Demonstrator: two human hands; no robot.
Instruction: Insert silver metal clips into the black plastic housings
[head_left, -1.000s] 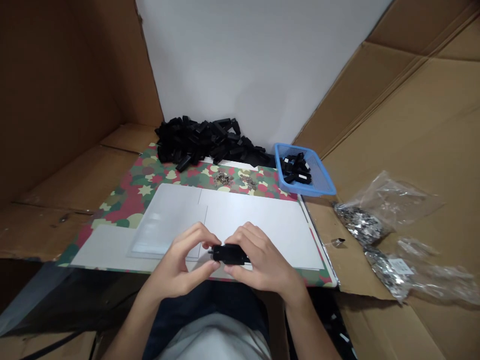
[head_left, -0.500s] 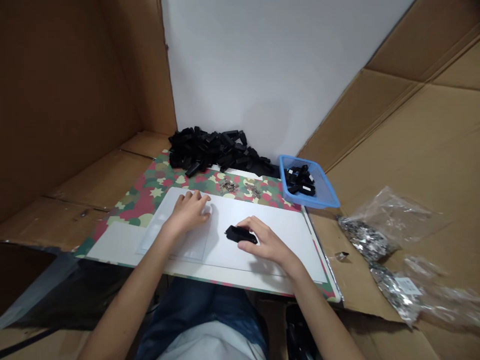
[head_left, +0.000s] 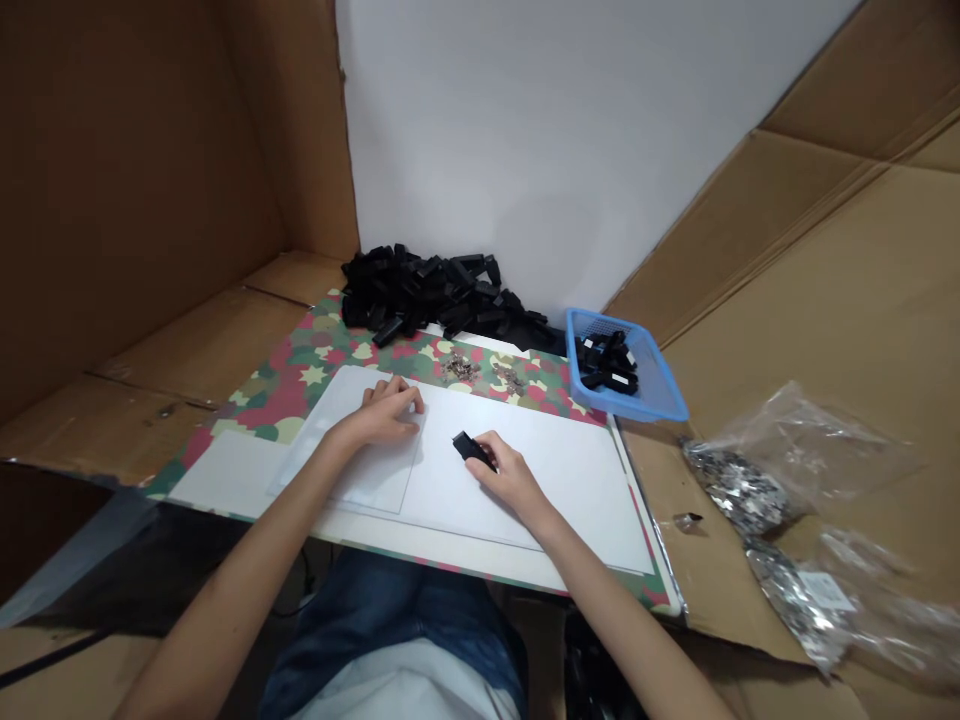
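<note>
Two bare hands are in view over a white board (head_left: 555, 520) laid on a camouflage-printed mat (head_left: 277, 400). The right hand (head_left: 510, 482) holds one black plastic connector housing (head_left: 466, 447), its fingers (head_left: 487, 462) closed on the housing's near right end; whether the housing touches the board cannot be confirmed. The housing's long axis runs from far left to near right, with its free end pointing far left, clear of the fingers. The left hand (head_left: 386, 415) is the farther hand from the housing, and lies empty on a clear plastic sheet (head_left: 360, 480) at the board's left, its fingers (head_left: 397, 392) loosely together and curled. Beyond the board, two small heaps of metal pieces (head_left: 460, 368) sit on the mat, with a large pile of black housings (head_left: 420, 295) behind them. A blue mesh basket (head_left: 660, 405) at far right holds more housings. Two clear plastic bags of metal parts (head_left: 739, 490) lie to the right on cardboard sheeting (head_left: 862, 300).
</note>
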